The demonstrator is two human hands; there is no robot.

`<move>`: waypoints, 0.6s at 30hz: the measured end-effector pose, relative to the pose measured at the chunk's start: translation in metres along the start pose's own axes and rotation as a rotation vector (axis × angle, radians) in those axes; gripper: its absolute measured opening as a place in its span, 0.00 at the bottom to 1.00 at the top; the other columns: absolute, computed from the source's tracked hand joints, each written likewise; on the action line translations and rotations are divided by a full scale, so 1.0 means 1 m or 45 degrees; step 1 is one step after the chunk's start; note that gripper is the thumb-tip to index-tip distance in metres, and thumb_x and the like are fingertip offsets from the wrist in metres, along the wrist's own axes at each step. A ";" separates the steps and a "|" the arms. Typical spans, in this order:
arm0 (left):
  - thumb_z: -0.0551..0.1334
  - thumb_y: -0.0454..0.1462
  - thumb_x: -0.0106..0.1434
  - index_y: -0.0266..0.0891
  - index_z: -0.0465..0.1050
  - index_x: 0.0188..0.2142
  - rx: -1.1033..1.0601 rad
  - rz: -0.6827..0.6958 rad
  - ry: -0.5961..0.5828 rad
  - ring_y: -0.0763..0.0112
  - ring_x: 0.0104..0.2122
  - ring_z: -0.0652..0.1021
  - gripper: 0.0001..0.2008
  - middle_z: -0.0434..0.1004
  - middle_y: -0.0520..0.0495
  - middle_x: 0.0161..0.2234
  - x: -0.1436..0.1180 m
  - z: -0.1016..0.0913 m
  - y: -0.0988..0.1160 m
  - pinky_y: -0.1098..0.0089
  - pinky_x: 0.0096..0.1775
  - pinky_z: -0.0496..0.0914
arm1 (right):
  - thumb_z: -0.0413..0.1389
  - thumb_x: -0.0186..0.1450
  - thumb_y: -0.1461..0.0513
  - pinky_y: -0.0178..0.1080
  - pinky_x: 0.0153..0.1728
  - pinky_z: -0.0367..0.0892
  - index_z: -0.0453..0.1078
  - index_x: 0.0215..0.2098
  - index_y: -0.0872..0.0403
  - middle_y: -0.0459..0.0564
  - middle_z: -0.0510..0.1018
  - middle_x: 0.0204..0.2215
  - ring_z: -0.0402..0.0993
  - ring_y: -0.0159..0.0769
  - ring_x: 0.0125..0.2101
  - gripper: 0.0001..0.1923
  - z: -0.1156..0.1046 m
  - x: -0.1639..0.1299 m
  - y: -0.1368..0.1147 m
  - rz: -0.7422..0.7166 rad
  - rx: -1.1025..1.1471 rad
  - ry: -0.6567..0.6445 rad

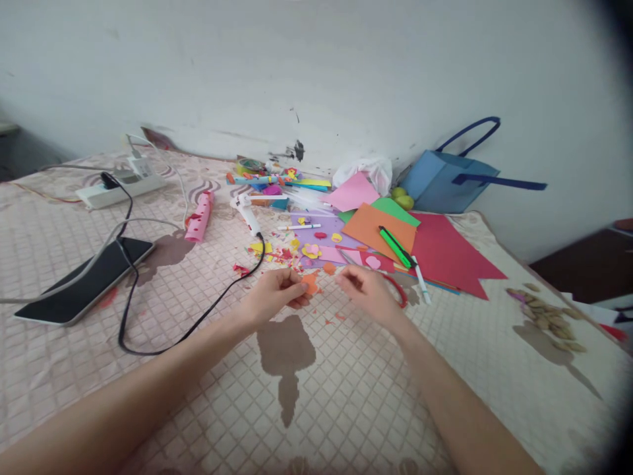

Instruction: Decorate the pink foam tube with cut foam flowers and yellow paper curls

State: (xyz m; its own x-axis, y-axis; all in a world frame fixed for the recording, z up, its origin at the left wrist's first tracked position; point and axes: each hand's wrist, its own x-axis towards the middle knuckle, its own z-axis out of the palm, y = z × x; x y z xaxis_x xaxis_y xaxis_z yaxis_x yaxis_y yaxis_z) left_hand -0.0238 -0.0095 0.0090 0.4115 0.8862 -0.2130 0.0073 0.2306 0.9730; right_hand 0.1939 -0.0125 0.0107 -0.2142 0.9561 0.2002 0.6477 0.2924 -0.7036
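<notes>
My left hand (pixel 277 291) pinches a small orange paper piece (pixel 310 284) just above the quilted pink bedspread (pixel 346 396). A short way to the right, my right hand (pixel 368 291) hovers with its fingers curled and loosely apart, and nothing shows in it. It lies over red-handled scissors (pixel 399 292). Paper scraps and cut flower shapes (pixel 311 251) lie scattered just beyond both hands. A green marker (pixel 394 245) rests on an orange sheet (pixel 380 231), and a white pen (pixel 421 280) lies by the red sheet (pixel 445 254).
A tablet (pixel 86 280) with cables lies at the left, a power strip (pixel 121 188) behind it. A white glue gun (pixel 247 214) trails a black cord (pixel 198 316). A pink roll (pixel 199 216), tape, a blue bag (pixel 442 181) and nuts (pixel 546 316) also lie about.
</notes>
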 end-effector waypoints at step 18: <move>0.61 0.37 0.58 0.34 0.67 0.29 -0.082 -0.063 0.010 0.75 0.27 0.77 0.08 0.78 0.47 0.27 0.001 -0.003 0.001 0.73 0.34 0.70 | 0.57 0.52 0.48 0.34 0.21 0.53 0.62 0.25 0.52 0.46 0.73 0.21 0.68 0.35 0.22 0.17 -0.044 -0.009 0.080 0.342 -0.739 0.040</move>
State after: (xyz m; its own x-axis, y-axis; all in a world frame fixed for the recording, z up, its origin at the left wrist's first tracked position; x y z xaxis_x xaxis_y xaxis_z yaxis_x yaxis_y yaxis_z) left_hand -0.0261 -0.0073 0.0100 0.4049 0.8761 -0.2616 -0.0310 0.2991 0.9537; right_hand 0.2796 0.0030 -0.0178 0.0263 0.9952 0.0946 0.9682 -0.0019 -0.2501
